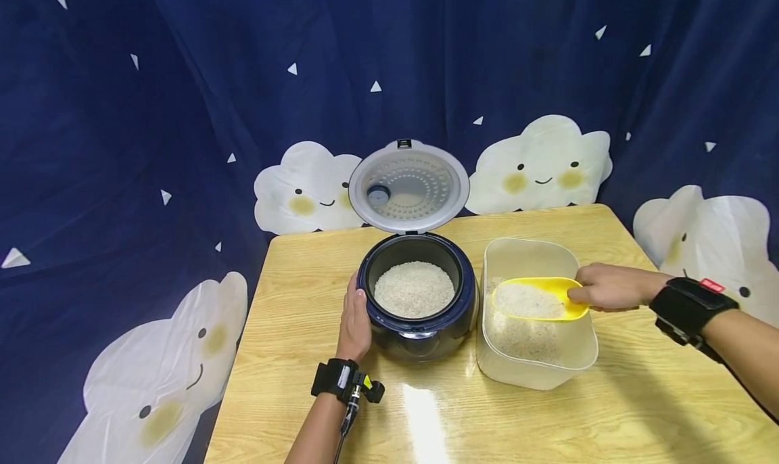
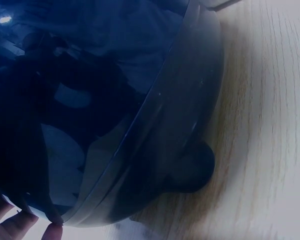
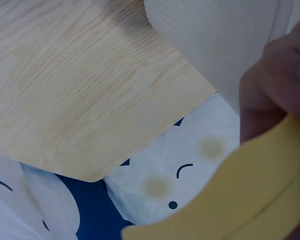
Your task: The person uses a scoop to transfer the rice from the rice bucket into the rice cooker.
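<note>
A dark blue rice cooker [image 1: 414, 348] stands on the table with its lid [image 1: 435, 214] raised; white rice [image 1: 415, 289] lies in its pot. My left hand [image 1: 354, 323] rests against the cooker's left side, its fingertips [image 2: 20, 223] touching the glossy wall in the left wrist view. My right hand [image 1: 617, 287] grips a yellow scoop [image 1: 575, 308] by its back end. The scoop holds a heap of rice [image 1: 528, 300] and is over a cream plastic bin [image 1: 532, 377], where more rice [image 1: 523, 339] lies. In the right wrist view, the scoop's side [image 3: 250, 175] appears close up.
The bin stands close to the cooker's right side on a wooden table [image 1: 304, 281]. Behind the table hangs a dark blue curtain [image 1: 341, 38] with white clouds [image 1: 541, 153]. The open lid rises at the cooker's back. Each wrist wears a black strap [image 1: 694, 308].
</note>
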`<state>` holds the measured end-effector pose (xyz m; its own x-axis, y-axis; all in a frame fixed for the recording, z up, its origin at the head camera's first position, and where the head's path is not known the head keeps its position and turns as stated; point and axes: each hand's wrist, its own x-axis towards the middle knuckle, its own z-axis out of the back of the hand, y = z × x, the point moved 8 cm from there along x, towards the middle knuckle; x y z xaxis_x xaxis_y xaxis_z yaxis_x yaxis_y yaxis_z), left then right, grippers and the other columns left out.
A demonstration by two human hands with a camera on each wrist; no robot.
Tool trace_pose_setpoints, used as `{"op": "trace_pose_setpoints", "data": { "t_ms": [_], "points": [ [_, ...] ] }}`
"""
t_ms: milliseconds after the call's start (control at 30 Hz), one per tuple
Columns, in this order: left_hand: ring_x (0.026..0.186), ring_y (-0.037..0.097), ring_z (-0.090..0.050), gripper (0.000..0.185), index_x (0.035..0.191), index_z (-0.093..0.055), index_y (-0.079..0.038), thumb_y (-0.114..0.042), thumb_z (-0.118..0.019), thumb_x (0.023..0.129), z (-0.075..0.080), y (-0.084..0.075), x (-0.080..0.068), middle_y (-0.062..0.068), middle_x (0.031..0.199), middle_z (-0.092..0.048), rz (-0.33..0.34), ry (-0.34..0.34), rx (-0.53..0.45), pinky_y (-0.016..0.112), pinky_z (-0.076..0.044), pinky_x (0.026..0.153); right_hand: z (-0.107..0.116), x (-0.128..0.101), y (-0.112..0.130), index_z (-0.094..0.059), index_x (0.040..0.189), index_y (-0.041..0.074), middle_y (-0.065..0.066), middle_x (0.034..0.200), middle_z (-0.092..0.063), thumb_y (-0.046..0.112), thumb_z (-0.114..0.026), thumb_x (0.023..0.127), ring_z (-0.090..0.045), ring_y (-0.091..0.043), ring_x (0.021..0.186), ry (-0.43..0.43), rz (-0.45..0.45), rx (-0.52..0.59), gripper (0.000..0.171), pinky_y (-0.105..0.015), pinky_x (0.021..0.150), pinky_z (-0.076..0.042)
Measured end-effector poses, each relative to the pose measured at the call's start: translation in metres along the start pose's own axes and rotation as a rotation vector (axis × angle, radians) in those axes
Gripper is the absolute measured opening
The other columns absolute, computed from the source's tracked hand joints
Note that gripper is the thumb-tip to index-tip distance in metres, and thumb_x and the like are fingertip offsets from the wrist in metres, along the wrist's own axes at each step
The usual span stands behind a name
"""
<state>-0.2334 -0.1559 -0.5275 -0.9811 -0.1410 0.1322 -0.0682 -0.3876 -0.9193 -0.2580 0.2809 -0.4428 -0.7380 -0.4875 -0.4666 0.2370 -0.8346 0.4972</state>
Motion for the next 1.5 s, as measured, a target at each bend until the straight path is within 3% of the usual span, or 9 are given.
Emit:
{"op": "trace_pose_setpoints", "data": {
  "t_ms": [133, 400, 633, 833, 1000, 1300, 1500],
  "points": [
    [0.160, 0.019, -0.026, 0.055, 0.165, -0.025, -0.026, -0.039, -0.019, 0.113, 0.001, 0.000, 0.000, -0.003, 0.171, -0.031, -0.005, -0.001, -0.003, 0.049, -0.021, 0.132, 0.004, -0.001, 0.000, -0.067, 0.079, 0.015, 0.009, 0.056, -0.041, 0.024, -0.054, 0.100, -0.035, -0.006, 0.041, 0.006, -0.019, 0.055, 0.026, -0.019, 0.043, -0.030],
    [0.160, 0.020, -0.027, 0.053, 0.165, -0.027, -0.026, -0.037, -0.020, 0.113, 0.001, -0.002, 0.000, -0.002, 0.170, -0.033, -0.023, -0.006, -0.022, 0.050, -0.022, 0.132, 0.007, 0.003, 0.009, -0.053, 0.070, 0.014, 0.009, 0.051, -0.038, 0.024, -0.052, 0.101, -0.032, -0.004, 0.036, -0.013, -0.033, 0.171, 0.033, -0.018, 0.039, -0.028],
    [0.160, 0.021, -0.028, 0.054, 0.165, -0.027, -0.024, -0.038, -0.020, 0.113, 0.001, -0.003, -0.001, -0.002, 0.170, -0.033, -0.013, -0.007, -0.019, 0.050, -0.022, 0.132, 0.006, 0.005, 0.020, -0.049, 0.070, 0.014, 0.008, 0.052, -0.038, 0.028, -0.053, 0.102, -0.032, -0.007, 0.037, -0.016, -0.059, 0.202, 0.035, -0.021, 0.039, -0.029],
    [0.159, 0.019, -0.028, 0.052, 0.164, -0.027, -0.028, -0.037, -0.020, 0.113, 0.002, -0.003, -0.001, -0.004, 0.170, -0.034, -0.015, -0.011, -0.010, 0.048, -0.023, 0.132, 0.003, 0.008, 0.035, -0.047, 0.062, 0.017, 0.009, 0.050, -0.037, 0.028, -0.052, 0.103, -0.031, -0.007, 0.036, -0.014, -0.034, 0.185, 0.043, -0.021, 0.039, -0.028],
    [0.159, 0.021, -0.029, 0.053, 0.165, -0.028, -0.024, -0.035, -0.021, 0.113, 0.002, -0.003, -0.001, -0.002, 0.170, -0.034, -0.026, -0.013, -0.024, 0.050, -0.023, 0.132, 0.001, 0.010, 0.047, -0.044, 0.058, 0.018, 0.010, 0.047, -0.035, 0.028, -0.051, 0.104, -0.031, -0.006, 0.034, -0.014, -0.012, 0.179, 0.048, -0.022, 0.038, -0.027],
    [0.159, 0.023, -0.029, 0.053, 0.165, -0.027, -0.025, -0.037, -0.020, 0.113, 0.002, -0.003, 0.000, -0.001, 0.169, -0.034, -0.027, -0.015, -0.013, 0.051, -0.024, 0.131, -0.001, 0.016, 0.069, -0.047, 0.060, 0.014, 0.009, 0.049, -0.037, 0.027, -0.051, 0.105, -0.030, -0.007, 0.034, -0.020, 0.026, 0.266, 0.046, -0.022, 0.037, -0.025],
    [0.159, 0.022, -0.030, 0.052, 0.164, -0.027, -0.029, -0.038, -0.020, 0.113, 0.001, -0.001, 0.000, -0.001, 0.169, -0.035, -0.016, -0.012, -0.019, 0.052, -0.025, 0.131, -0.006, 0.022, 0.076, -0.045, 0.061, 0.016, 0.008, 0.051, -0.035, 0.027, -0.051, 0.104, -0.028, -0.008, 0.037, -0.034, -0.014, 0.322, 0.045, -0.021, 0.039, -0.025]
  ]
}}
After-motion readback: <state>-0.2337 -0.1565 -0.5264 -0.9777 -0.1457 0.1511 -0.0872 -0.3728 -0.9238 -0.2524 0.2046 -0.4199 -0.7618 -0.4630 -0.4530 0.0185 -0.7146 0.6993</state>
